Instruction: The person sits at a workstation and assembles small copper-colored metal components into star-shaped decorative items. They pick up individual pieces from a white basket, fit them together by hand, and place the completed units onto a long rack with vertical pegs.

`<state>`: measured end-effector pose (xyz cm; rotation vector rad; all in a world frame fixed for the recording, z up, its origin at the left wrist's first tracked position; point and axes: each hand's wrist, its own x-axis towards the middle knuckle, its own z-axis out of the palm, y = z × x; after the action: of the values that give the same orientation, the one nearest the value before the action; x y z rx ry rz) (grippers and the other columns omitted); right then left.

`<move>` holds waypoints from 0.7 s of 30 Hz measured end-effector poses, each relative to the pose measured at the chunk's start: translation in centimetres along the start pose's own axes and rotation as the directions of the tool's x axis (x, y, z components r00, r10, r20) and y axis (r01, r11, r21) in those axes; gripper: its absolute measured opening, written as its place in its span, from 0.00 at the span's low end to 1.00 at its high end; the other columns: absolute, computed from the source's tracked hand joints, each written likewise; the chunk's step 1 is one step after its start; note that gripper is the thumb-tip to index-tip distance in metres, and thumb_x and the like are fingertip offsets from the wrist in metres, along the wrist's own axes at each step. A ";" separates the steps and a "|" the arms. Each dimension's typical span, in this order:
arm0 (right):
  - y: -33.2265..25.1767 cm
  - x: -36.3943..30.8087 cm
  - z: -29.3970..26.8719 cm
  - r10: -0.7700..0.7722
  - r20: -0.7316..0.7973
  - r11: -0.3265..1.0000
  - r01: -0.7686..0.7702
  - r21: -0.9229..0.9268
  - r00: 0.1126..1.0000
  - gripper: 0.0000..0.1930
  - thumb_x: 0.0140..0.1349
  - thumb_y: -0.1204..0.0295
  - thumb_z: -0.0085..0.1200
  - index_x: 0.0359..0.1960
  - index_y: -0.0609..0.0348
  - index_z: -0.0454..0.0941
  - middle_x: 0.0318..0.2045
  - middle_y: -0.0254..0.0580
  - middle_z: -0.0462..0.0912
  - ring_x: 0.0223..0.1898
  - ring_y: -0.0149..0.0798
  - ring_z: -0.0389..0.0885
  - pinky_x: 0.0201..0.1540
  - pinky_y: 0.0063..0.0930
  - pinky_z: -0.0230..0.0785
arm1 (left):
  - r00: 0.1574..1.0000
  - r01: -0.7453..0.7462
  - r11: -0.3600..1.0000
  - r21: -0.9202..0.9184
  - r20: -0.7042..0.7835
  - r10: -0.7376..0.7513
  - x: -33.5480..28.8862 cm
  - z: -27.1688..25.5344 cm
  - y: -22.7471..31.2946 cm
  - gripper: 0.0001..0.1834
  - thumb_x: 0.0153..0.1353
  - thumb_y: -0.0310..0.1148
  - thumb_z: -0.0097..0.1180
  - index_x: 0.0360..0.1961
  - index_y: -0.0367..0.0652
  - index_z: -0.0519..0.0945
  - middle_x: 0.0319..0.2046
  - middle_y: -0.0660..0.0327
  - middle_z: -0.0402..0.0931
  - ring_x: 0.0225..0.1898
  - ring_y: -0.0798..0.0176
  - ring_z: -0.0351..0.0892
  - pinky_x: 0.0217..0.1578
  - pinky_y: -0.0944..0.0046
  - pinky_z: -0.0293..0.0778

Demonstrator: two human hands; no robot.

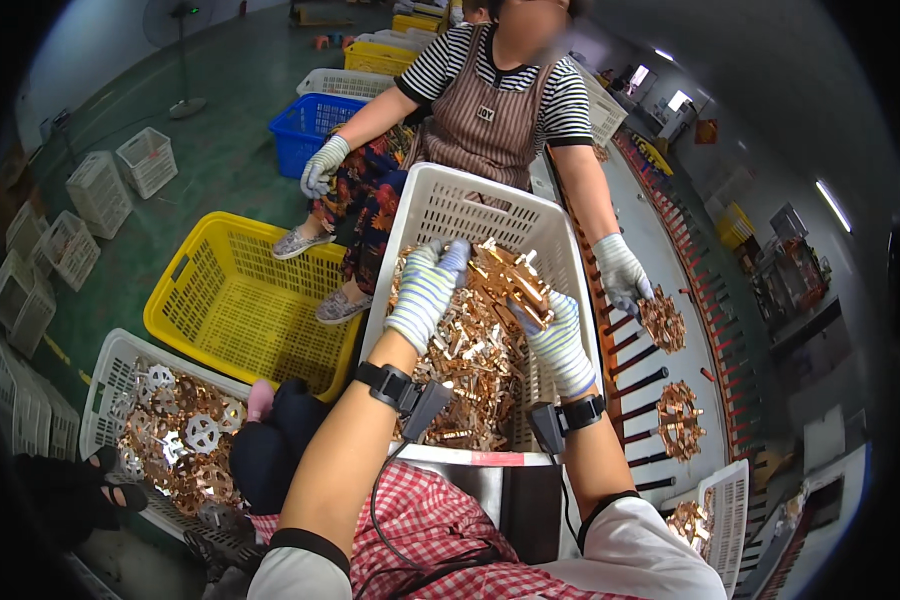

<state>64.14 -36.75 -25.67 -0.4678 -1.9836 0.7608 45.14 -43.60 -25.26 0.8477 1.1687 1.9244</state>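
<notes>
Resting the left hand (425,290), gloved in white knit with coloured stripes, near the left edge of a white, slotted, rectangular plastic crate (530,225); curling its fingers over a heap of small, shiny, copper-coloured metal pieces (460,365), covering the grip and leaving it impossible to tell whether pinching anything. Holding a loose bundle of narrow, copper-coloured metal strips (515,280) in the similarly gloved right hand (563,345), nearer the crate's right edge, pressing the thumb on top and hiding most other fingers. Blocking part of the heap from view with both hands and the left forearm. Facing a striped-sleeved co-worker (480,130) beyond the crate's far edge, losing the lap behind it. At lower left, partly covering a white plastic crate of flat, toothed metal discs (202,433) with dark fabric (275,450).
</notes>
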 end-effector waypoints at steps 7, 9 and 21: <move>-2.2 0.4 0.5 0.000 0.018 0.997 0.002 -0.071 1.000 0.07 0.53 0.74 0.61 0.33 0.62 0.81 0.24 0.43 0.83 0.28 0.34 0.83 0.32 0.26 0.71 | 0.912 -0.270 0.642 0.718 -0.022 0.409 0.6 -0.6 0.0 0.18 0.60 0.44 0.56 0.29 0.36 0.78 0.19 0.58 0.77 0.23 0.63 0.77 0.26 0.62 0.72; -2.7 0.2 0.4 0.077 -0.002 0.997 -0.077 0.004 0.997 0.07 0.54 0.73 0.61 0.34 0.62 0.81 0.24 0.40 0.83 0.28 0.29 0.81 0.33 0.25 0.71 | 0.921 -0.249 0.521 0.817 0.033 0.388 -0.5 -0.1 1.6 0.20 0.60 0.44 0.55 0.29 0.33 0.78 0.21 0.55 0.79 0.25 0.60 0.79 0.30 0.59 0.74; -2.5 1.5 -0.6 0.049 0.179 0.974 -0.007 -0.227 0.983 0.13 0.53 0.73 0.62 0.41 0.59 0.79 0.29 0.50 0.82 0.31 0.49 0.82 0.34 0.31 0.73 | 0.991 -0.122 0.986 0.115 -0.032 0.126 -0.2 1.0 1.5 0.17 0.63 0.46 0.55 0.33 0.40 0.80 0.16 0.69 0.70 0.17 0.76 0.64 0.19 0.73 0.62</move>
<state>63.84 -37.51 -22.84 -0.5777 -2.2534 0.6158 45.67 -43.80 -23.53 0.9666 1.2856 1.9980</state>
